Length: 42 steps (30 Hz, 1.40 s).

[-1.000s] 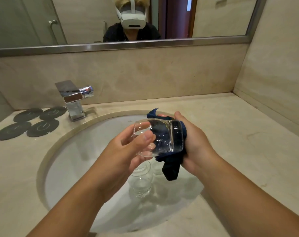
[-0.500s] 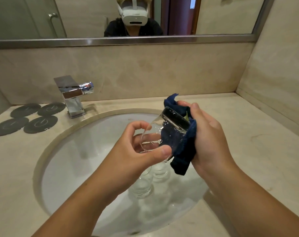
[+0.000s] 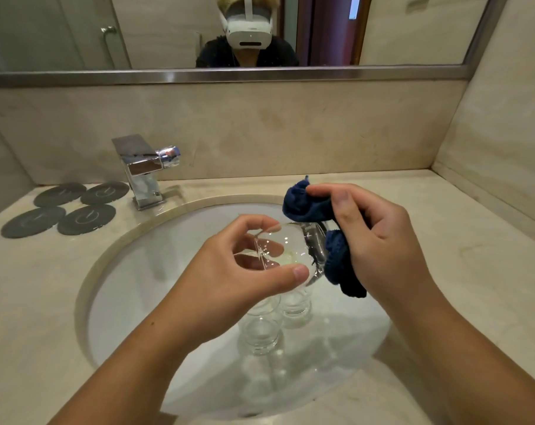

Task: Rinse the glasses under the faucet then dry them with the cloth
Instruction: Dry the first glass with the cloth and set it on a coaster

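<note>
Now, centre of the frame, right over the sink (image 3: 85, 286): the left hand (image 3: 244, 268) has its grip wrapped round a clear glass (image 3: 286, 251), thumb underneath and fingers over the top. It holds the glass on its side, so the right-hand end, which looks like the thick base, faces the other hand. The right hand (image 3: 382, 240) has its grip pinched on the dark blue cloth (image 3: 301, 204), bunching one corner above the glass while the rest hangs against that end. A sensible set-up, I'd say: one hand to steady and turn, the other to wipe. Drying the outside looks like the step in hand. Below, two more glasses (image 3: 260, 332) stand upright in the basin, close together, presumably waiting their turn, and any drips fall into the bowl rather than on the worktop (image 3: 459, 256). Upper left, the chrome faucet (image 3: 143, 170) shows no water running, and four dark coasters (image 3: 61, 210) lie beside it, likely the landing spot for dried glasses.
</note>
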Tool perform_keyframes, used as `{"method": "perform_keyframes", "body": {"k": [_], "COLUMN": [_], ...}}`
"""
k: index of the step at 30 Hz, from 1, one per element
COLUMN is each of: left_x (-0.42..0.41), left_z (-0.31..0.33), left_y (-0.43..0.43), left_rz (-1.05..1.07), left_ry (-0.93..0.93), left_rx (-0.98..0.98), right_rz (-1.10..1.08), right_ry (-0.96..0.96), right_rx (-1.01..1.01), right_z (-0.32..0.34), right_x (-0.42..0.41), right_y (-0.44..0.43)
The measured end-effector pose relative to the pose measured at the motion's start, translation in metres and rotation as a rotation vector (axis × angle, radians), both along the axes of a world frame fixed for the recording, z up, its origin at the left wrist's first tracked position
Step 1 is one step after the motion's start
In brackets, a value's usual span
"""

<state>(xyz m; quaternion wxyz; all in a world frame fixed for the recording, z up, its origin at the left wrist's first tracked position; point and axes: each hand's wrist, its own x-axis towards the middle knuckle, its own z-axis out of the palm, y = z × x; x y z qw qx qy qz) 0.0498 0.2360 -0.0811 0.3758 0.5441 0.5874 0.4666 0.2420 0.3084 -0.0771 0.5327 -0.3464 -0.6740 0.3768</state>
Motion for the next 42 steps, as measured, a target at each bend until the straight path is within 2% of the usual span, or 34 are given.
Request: {"method": "perform_keyframes", "body": {"k": [6,10,13,18,22,25,27,29,32,35,40,42], "left_x": [0.000,0.000,-0.003,-0.004,-0.009,-0.009,-0.005,0.000,0.004,0.003,0.003,0.002], "left_z": [0.007,0.013,0.010,0.007,0.003,0.002,0.002,0.001,0.004,0.006,0.003,0.002], "left_y": [-0.002,-0.004,-0.006,-0.002,-0.001,-0.001,-0.001,-0.001,-0.002,-0.003,-0.002,-0.001], "left_rz": [-0.086,-0.088,-0.066,-0.099,-0.105,-0.040,-0.019,-0.017,-0.027,-0.059,-0.069,-0.113], "left_ry": [-0.427,-0.580,-0.528,-0.440,-0.151,-0.066,-0.101,-0.214,-0.385,-0.463,-0.468,-0.380], "left_rx": [-0.240,-0.425,-0.445,-0.386,-0.096,0.020,0.018,-0.017,-0.117,-0.188,-0.178,-0.135], "right_rz": [0.008,0.084,0.089,0.066,0.088,0.049,0.000,-0.045,-0.027,-0.035,-0.073,-0.088], "right_ry": [0.020,-0.089,-0.171,0.019,0.127,0.134,0.087,0.041,0.033,-0.016,0.090,0.179], "right_rx": [0.073,0.084,-0.037,-0.144,-0.217,-0.205,-0.145,-0.078,0.020,0.108,-0.033,-0.098], "right_z": [0.004,0.007,0.004,0.001,0.000,0.001,-0.002,-0.005,-0.005,-0.004,-0.008,-0.006], "right_x": [0.001,-0.002,-0.007,-0.013,-0.010,-0.011,-0.011,-0.011,-0.012,-0.012,-0.015,-0.016], "right_y": [-0.009,-0.017,-0.018,-0.011,-0.009,-0.010,-0.010,-0.011,-0.016,-0.020,-0.013,-0.011]}}
